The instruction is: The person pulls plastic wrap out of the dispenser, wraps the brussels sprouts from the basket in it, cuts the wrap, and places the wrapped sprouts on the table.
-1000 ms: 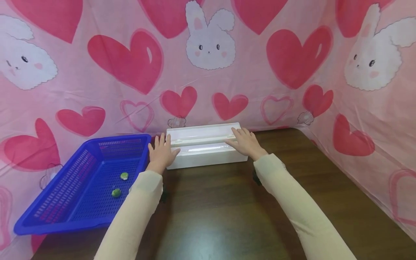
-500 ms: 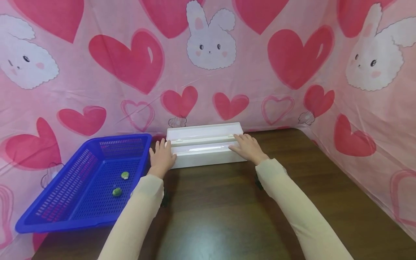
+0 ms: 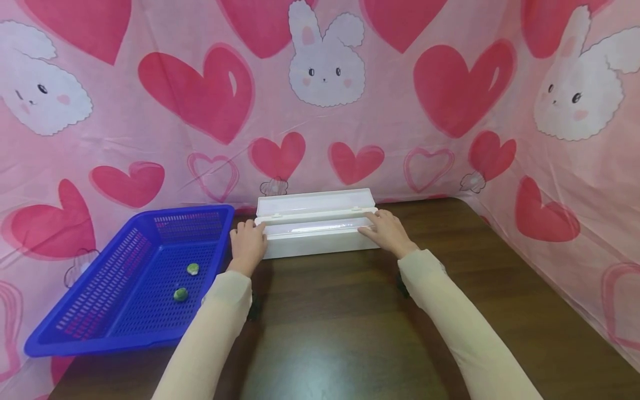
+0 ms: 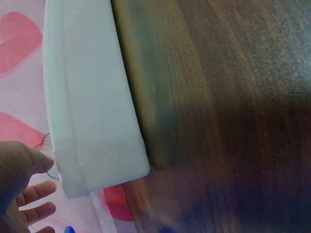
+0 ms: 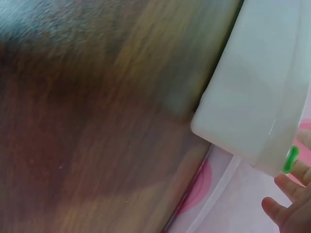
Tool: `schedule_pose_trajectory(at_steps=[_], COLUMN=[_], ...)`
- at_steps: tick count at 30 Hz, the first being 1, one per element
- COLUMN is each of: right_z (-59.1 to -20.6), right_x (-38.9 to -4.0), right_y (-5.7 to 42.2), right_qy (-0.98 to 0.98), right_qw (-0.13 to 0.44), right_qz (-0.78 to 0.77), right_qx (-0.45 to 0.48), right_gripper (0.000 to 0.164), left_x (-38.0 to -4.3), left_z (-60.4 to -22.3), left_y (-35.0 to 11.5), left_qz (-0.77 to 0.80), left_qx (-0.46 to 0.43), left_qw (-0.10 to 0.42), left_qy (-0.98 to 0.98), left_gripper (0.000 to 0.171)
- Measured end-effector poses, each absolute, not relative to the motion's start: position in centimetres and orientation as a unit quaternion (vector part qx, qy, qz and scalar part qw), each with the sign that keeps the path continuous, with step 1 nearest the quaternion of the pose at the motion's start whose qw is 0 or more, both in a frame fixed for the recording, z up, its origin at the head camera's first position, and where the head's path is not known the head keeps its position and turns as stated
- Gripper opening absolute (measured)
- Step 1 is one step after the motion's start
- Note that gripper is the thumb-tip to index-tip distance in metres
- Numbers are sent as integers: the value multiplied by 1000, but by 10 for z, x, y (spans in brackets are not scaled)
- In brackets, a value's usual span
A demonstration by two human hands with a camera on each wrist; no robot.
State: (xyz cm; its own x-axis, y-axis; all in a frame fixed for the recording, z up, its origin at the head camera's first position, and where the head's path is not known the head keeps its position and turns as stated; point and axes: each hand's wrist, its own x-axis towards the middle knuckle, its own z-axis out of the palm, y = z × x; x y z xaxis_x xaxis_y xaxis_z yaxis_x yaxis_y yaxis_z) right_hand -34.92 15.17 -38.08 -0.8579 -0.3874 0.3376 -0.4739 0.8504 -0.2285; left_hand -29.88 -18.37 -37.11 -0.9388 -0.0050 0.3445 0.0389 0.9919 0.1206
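A long white box (image 3: 320,244) stands at the back of the table with its lid (image 3: 316,202) tipped up behind it. A shiny, clear-looking surface shows along its top. At the box's left end is my left hand (image 3: 248,244), fingers slightly bent; in the left wrist view its thumb (image 4: 41,162) lies close to the corner and the fingers are spread beyond the end. My right hand (image 3: 391,232) is at the right end, thumb toward the top edge. Its loosely bent fingers lie by a small green tab (image 5: 290,159) in the right wrist view.
A blue perforated basket (image 3: 125,339) sits on the left, holding two small green pieces like Brussels sprouts (image 3: 181,294). The brown wooden table (image 3: 320,333) spreads in front. A pink cloth (image 3: 320,125) with hearts and rabbits hangs behind and to the right.
My right hand has slid right toward the box's right end. The left hand's fingers have drawn in and bent at the left end. The box has barely moved.
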Motion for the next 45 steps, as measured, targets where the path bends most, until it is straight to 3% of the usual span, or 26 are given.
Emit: schedule_pose_trajectory(at_steps=[8,19,35,45], right_z=[-388,-389,-394,-394], right_x=[-349,-352,-353,-358], right_y=[157,157,153,150], right_qy=[-937,-930,-924,-921], right_qw=[186,198,253,263], right_qz=[164,209,222,231], right_qx=[246,231,179,173], right_gripper=[31,16,10,15], left_x=[-302,-301,-306,-309], left_z=[-374,-374,-377,-375], left_y=[-183,-184,-183,-187], left_qz=[-58,-62,-76,-94], left_qx=[-14,-29,-45,-25], left_qw=[152,187,250,238], left_qy=[-987,-980,-964,-966], left_gripper=[27,17,11,14])
